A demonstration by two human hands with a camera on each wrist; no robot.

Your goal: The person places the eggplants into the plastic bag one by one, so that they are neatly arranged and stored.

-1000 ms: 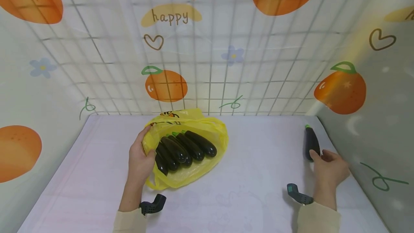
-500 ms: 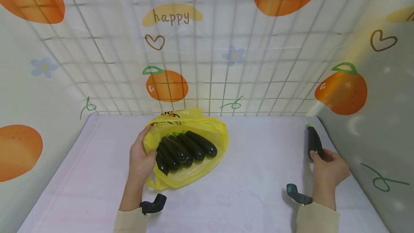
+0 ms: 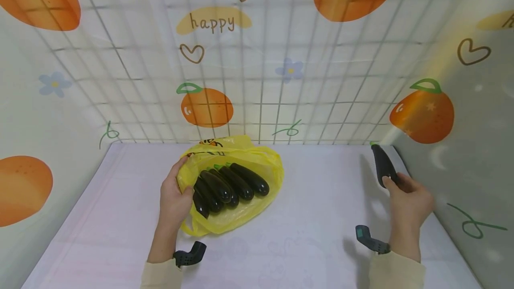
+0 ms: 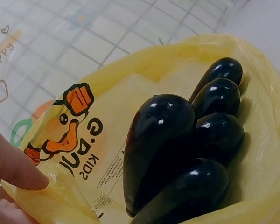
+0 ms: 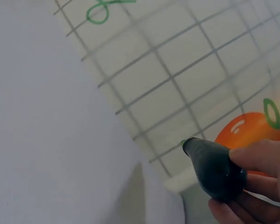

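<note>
A yellow plastic bag (image 3: 257, 211) lies with its mouth spread wide, and several dark eggplants (image 3: 237, 182) rest inside it. My left hand (image 3: 175, 197) pinches the bag's left rim; in the left wrist view the thumb (image 4: 23, 170) presses on the film beside a printed duck. Far to the right, my right hand (image 3: 411, 202) holds a single eggplant (image 3: 383, 164) by its thick end, its green stem end pointing away. That eggplant is raised above the table, with its shadow apart from it. In the right wrist view the thumb and fingers grip the eggplant (image 5: 212, 168).
The white table (image 3: 309, 217) reaches back to a grid-patterned curtain (image 3: 321, 79) printed with oranges. A grey side wall (image 3: 478, 168) stands close to my right hand. Dark wrist cameras (image 3: 190, 254) sit on both wrists.
My right hand has lifted the single eggplant off the table, tilting its stem end up and to the left. My left hand and the bag stay where they were.
</note>
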